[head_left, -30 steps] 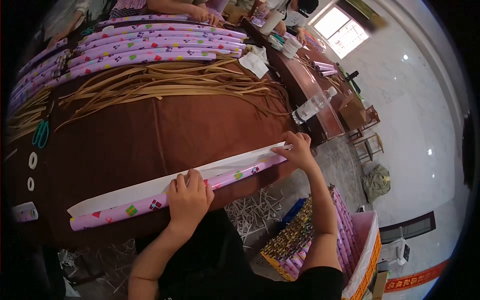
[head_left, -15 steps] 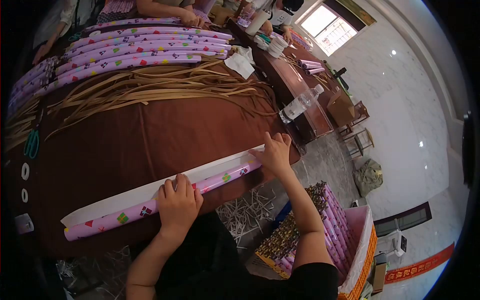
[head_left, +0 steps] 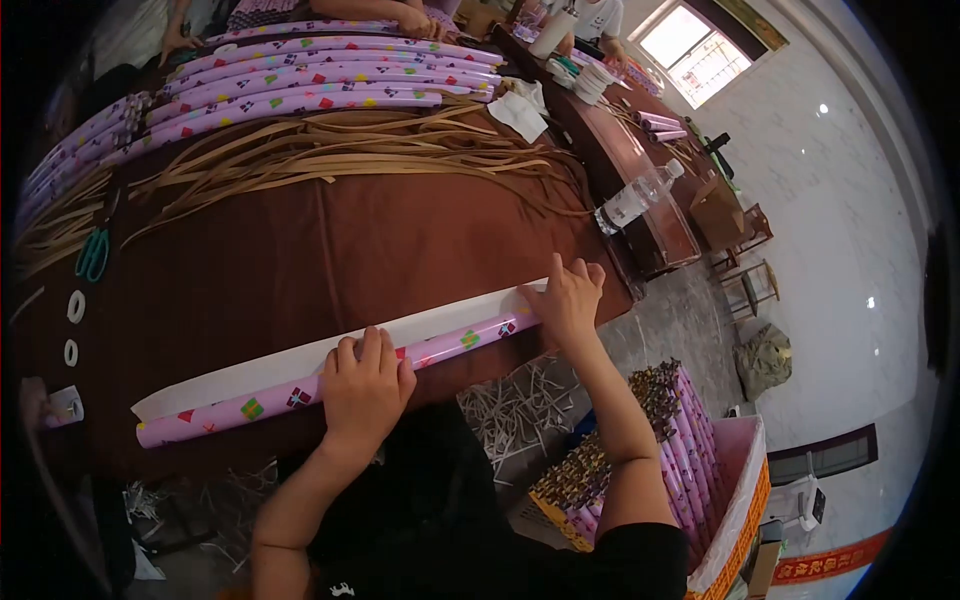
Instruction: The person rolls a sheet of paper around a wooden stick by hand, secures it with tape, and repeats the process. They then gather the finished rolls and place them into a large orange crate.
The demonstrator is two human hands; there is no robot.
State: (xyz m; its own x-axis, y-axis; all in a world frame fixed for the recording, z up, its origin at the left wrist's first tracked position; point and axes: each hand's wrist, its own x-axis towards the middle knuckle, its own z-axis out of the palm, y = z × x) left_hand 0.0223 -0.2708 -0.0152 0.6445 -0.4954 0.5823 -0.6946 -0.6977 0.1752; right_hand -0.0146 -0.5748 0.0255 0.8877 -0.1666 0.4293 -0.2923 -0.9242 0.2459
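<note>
A purple roll of gift-patterned wrapping paper (head_left: 274, 402) lies along the near edge of the brown-covered table, its loose white-backed flap (head_left: 240, 376) standing out along the far side. My left hand (head_left: 364, 388) is curled over the roll left of its middle, fingertips at the flap. At the right end, my right hand (head_left: 568, 302) grips roll and flap edge between thumb and fingers. What lies under both palms is hidden.
Brown strips (head_left: 330, 150) and finished purple rolls (head_left: 330, 75) lie across the table's far side. Scissors (head_left: 93, 254), white tape rings (head_left: 76, 306) and a water bottle (head_left: 640, 197) sit around. An orange crate (head_left: 742, 520) holds more rolls. Co-workers' hands (head_left: 420, 22) show at the back.
The whole view has shifted, so the table sits further right and higher. Both hands stay on the roll with little visible movement. A blurred shape has appeared beside the tape at the left edge.
</note>
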